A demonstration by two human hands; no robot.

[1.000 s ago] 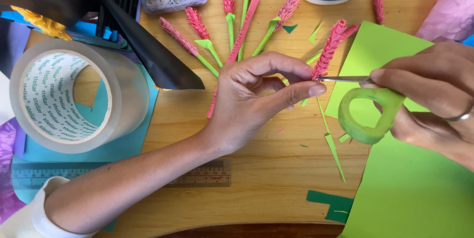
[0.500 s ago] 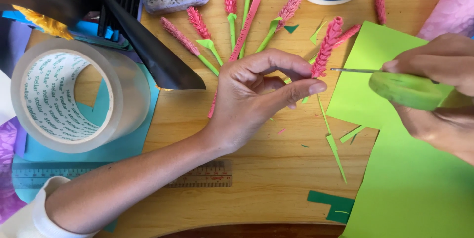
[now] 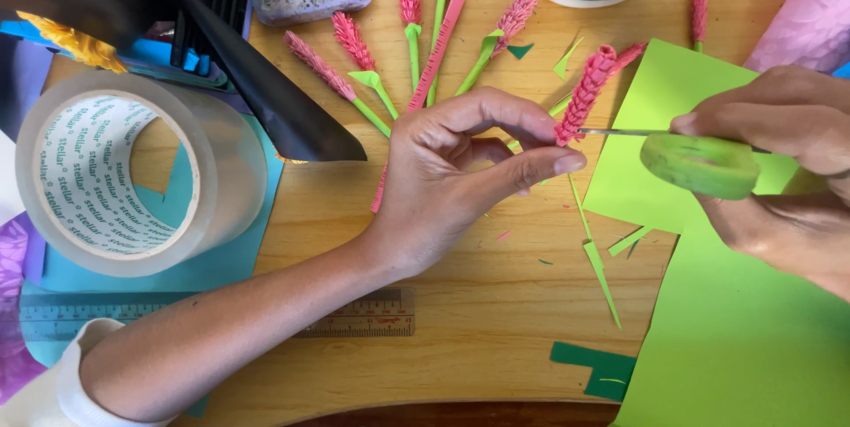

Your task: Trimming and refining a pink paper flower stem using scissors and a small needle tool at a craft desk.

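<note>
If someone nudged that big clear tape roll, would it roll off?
Probably not: the tape roll seems to lie on its flat side on blue paper, so it would likely slide. It looks thick and full, so fairly heavy and stiff.

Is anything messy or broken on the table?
Nothing looks broken. Small green paper scraps lie scattered on the wooden table, near the left hand pinching a wire by a pink paper flower. The right hand holds a green tape roll. A black sheet sticks out askew.
</note>
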